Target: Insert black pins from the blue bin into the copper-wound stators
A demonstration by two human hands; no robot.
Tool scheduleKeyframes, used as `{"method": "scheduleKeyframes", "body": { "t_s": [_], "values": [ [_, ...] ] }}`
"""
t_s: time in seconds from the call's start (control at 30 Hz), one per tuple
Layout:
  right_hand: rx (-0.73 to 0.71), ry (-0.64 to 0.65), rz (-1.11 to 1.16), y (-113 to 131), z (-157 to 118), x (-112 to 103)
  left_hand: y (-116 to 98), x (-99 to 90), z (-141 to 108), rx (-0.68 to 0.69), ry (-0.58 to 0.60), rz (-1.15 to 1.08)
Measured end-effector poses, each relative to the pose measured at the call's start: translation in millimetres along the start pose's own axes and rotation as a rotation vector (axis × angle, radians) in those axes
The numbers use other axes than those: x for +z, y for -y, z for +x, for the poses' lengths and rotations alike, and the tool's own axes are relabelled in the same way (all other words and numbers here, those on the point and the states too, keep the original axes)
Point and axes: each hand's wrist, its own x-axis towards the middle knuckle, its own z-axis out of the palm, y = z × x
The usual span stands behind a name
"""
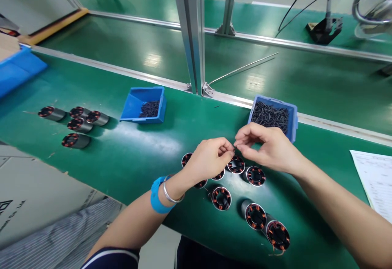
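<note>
Pinching a tiny dark piece (234,150) between thumb and index of left hand (210,158), just off 12 o'clock rim of wound stator (236,165), with right hand (274,148) curled in from 2 o'clock, fingertips bunched, can't tell if gripping anything. Stator standing on green bench (196,216), long axis roughly upright, open wound end facing up, neighbouring stator (256,176) at its 4 o'clock. Piece mostly hidden by fingers, so can't read its axis or pointing; stator's side wall also mostly out of sight.
</note>
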Motion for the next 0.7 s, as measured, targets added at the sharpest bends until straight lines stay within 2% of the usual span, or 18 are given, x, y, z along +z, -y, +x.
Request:
{"method": "scheduleKeyframes", "body": {
  "t_s": [0.37,0.6,0.7],
  "values": [
    [-0.021,0.005,-0.089,1.8,3.1,-4.2,-2.8,-1.7,-1.1,-0.007,0.007,0.001],
    [-0.081,0.135,-0.238,1.9,9.9,-1.6,-4.5,-4.6,-2.2,-0.086,0.050,-0.090],
    [-0.067,0.262,-0.287,1.8,10.7,-2.0,-9.0,-7.2,-4.2,-0.104,0.133,0.063]
  ]
}}
